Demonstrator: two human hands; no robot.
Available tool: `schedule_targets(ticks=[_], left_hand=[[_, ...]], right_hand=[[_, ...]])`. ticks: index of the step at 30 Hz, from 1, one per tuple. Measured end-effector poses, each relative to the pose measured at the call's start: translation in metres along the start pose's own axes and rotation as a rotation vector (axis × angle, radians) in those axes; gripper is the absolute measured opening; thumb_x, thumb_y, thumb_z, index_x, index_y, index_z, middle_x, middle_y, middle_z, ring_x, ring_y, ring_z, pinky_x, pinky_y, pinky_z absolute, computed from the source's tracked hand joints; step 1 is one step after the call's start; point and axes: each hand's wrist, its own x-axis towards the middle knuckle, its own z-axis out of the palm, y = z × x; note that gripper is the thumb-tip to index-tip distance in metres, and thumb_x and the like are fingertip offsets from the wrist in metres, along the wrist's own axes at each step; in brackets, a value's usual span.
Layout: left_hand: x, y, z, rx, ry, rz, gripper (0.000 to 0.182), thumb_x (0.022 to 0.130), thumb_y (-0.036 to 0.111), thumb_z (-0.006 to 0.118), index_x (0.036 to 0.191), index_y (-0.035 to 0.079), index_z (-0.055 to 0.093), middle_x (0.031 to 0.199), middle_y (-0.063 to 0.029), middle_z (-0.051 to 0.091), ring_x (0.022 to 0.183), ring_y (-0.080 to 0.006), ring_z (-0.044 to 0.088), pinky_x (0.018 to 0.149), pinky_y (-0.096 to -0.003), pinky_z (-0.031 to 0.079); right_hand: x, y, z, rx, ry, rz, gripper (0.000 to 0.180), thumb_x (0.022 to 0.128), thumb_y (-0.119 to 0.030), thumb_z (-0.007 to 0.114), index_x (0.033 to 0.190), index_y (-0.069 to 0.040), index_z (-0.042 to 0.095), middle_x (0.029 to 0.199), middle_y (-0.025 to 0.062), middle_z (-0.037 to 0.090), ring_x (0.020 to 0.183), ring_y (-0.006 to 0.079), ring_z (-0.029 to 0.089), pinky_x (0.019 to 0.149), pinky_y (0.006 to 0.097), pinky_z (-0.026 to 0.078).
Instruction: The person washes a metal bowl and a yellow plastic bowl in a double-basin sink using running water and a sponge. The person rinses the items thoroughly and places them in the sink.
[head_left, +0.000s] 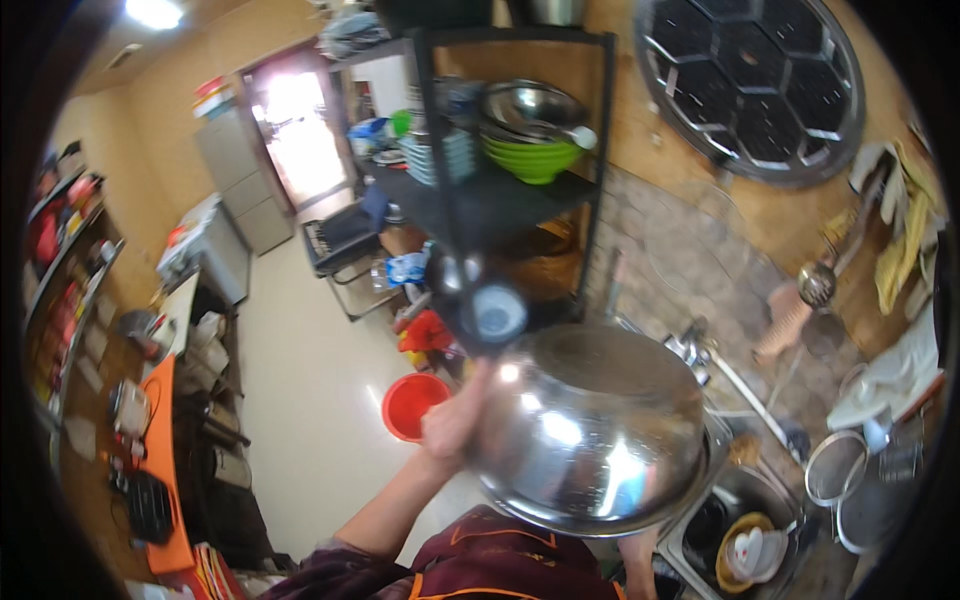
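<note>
A large stainless-steel bowl (600, 450) is held upside down in front of my body, its base facing up and away from me. My left hand (456, 416) grips its left side, thumb raised along the outer wall; motion blurs this hand. My right hand (636, 551) reaches up under the near right part of the rim. Only its wrist area shows there; the bowl hides the fingers. Below the bowl is my dark red apron (502, 555) with orange trim.
Ahead stands a black shelf rack (517, 199) with green bowls (532, 157) and a pale bowl (499, 311). A red bucket (415, 405) sits on the floor. At right is a sink (682, 540) holding dishes, near strainers (836, 469). An orange-topped counter (169, 480) runs along the left.
</note>
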Motion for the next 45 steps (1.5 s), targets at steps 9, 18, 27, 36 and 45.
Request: schedule_targets(ticks=[9, 18, 27, 36, 45], left_hand=[[-0.009, 0.021, -0.034, 0.171, 0.236, 0.25, 0.059, 0.087, 0.004, 0.065, 0.142, -0.01, 0.048, 0.13, -0.0214, 0.064, 0.102, -0.0268, 0.072, 0.081, -0.0307, 0.057], [-0.142, -0.007, -0.054, -0.298, 0.58, -0.664, 0.018, 0.084, -0.002, 0.059, 0.102, -0.004, 0.064, 0.095, -0.0065, 0.064, 0.084, -0.0196, 0.064, 0.076, -0.0326, 0.051], [-0.23, -0.03, -0.041, -0.978, 0.805, -1.384, 0.039, 0.078, -0.015, 0.046, 0.117, -0.014, 0.044, 0.11, -0.023, 0.05, 0.098, -0.0417, 0.059, 0.087, -0.0722, 0.05], [-0.32, -0.06, -0.062, -1.097, 1.072, -1.491, 0.034, 0.076, -0.011, 0.048, 0.109, -0.01, 0.042, 0.106, -0.0219, 0.05, 0.096, -0.0398, 0.059, 0.088, -0.0686, 0.051], [-0.371, -0.027, -0.105, -1.089, 1.479, -1.501, 0.033, 0.08, -0.002, 0.05, 0.112, -0.008, 0.048, 0.112, -0.0228, 0.057, 0.1, -0.0406, 0.064, 0.091, -0.0599, 0.058]], right_hand=[[0.006, -0.018, -0.011, 0.438, -0.053, 0.51, 0.015, 0.102, -0.016, 0.053, 0.096, -0.002, 0.054, 0.065, -0.0033, 0.046, 0.052, 0.0041, 0.04, 0.044, 0.0223, 0.029], [0.052, -0.106, 0.0, 0.187, -0.121, -0.284, 0.014, 0.099, -0.018, 0.058, 0.093, -0.005, 0.056, 0.066, 0.0062, 0.058, 0.053, 0.0194, 0.057, 0.05, 0.0326, 0.044], [0.047, -0.21, 0.138, -0.277, -0.805, -0.789, 0.018, 0.084, -0.006, 0.059, 0.098, 0.002, 0.065, 0.089, 0.0198, 0.065, 0.082, 0.0346, 0.067, 0.069, 0.0445, 0.057], [0.149, -0.236, 0.209, 0.431, -0.587, -0.452, 0.019, 0.09, -0.026, 0.07, 0.087, -0.007, 0.067, 0.079, 0.0129, 0.067, 0.071, 0.0269, 0.066, 0.067, 0.0407, 0.053], [0.43, -0.224, 0.343, 1.702, -0.74, 0.623, 0.035, 0.1, -0.035, 0.057, 0.109, -0.002, 0.057, 0.1, 0.0177, 0.061, 0.088, 0.0339, 0.06, 0.087, 0.0464, 0.053]])
